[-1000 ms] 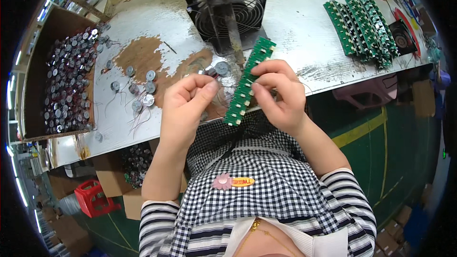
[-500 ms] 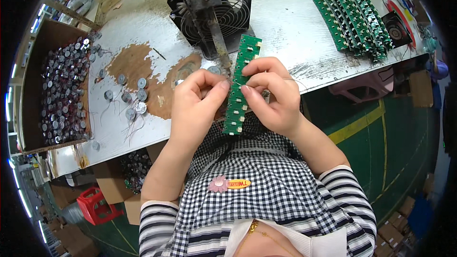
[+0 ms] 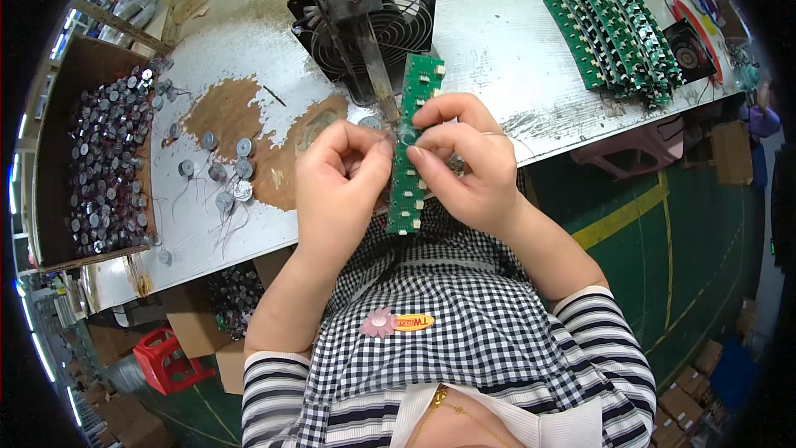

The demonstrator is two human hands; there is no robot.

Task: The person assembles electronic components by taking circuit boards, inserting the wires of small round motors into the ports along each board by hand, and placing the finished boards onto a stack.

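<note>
A long green circuit board strip with small white connectors runs between my hands, its far end near the tip of a soldering iron clamped in a stand. My left hand is closed in a pinch at the board's left edge; what its fingertips hold is hidden. From the other side, my right hand pinches a thin solder wire near the board's middle, its fingers over the right edge. The wire's tail shows behind the hand. A faint wisp of smoke hangs by the iron's tip. One small round motor lies behind my left hand.
Behind the iron stands a black fan. Several small motors with thin leads lie on the worn white table. A cardboard box full of motors is at left. Stacked green circuit boards sit at far right.
The board and both hands have shifted slightly left, and the board stands a little more upright. My right fingertips are closer to my left ones; the wisp of smoke now shows between them.
</note>
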